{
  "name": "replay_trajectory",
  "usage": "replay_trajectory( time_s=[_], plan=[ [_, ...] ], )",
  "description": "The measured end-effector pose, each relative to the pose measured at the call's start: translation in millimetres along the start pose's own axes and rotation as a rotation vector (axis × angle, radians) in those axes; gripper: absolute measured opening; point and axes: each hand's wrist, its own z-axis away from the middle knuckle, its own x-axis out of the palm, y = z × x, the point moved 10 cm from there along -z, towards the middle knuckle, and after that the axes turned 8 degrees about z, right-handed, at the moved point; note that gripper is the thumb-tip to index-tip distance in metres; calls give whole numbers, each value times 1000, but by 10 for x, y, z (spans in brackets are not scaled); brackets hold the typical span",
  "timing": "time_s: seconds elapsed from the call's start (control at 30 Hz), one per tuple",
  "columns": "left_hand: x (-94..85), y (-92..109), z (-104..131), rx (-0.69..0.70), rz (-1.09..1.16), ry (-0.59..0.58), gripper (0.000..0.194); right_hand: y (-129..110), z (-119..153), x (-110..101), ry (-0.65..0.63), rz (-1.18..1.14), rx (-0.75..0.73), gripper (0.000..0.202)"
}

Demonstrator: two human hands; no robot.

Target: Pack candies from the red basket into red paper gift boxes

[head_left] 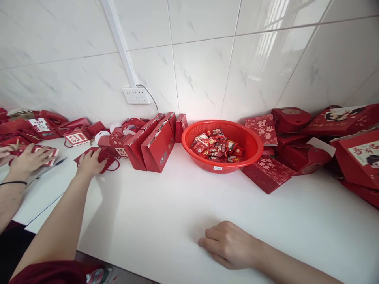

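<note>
My left hand (90, 161) reaches out to the left, with its fingers curled over a dark red gift box (106, 162). The box lies low on the table and has a red cord handle at its right side. My right hand (229, 246) rests on the white table (154, 221) near the front, its fingers folded into a loose fist; nothing shows in it. Beyond it, a red plastic basket (194, 157) holds many small packets in red wrappers (217, 148). Two upright red boxes (160, 148) with slanted sides stand between my left hand and the basket.
At far left, another person's hand (28, 159) with a black wristband is on a red box with a white label (49, 154). A pen (56, 163) lies nearby. Red boxes (299, 154) are piled at right. A power socket (136, 96) is on the tiled wall.
</note>
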Motion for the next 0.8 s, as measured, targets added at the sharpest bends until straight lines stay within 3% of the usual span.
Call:
replay_trajectory(
  time_s=[0.4, 0.6, 0.8],
  plan=[
    [49, -38, -202, 43, -14, 52, 73, 45, -33, -2, -8, -46, 28, 28],
    [136, -46, -238, 134, 25, 67, 85, 52, -35, -1, -6, -51, 34, 27],
    [78, -111, -296, 209, 147, 185, 92, 64, -43, -29, 0, -64, 36, 30]
  ],
)
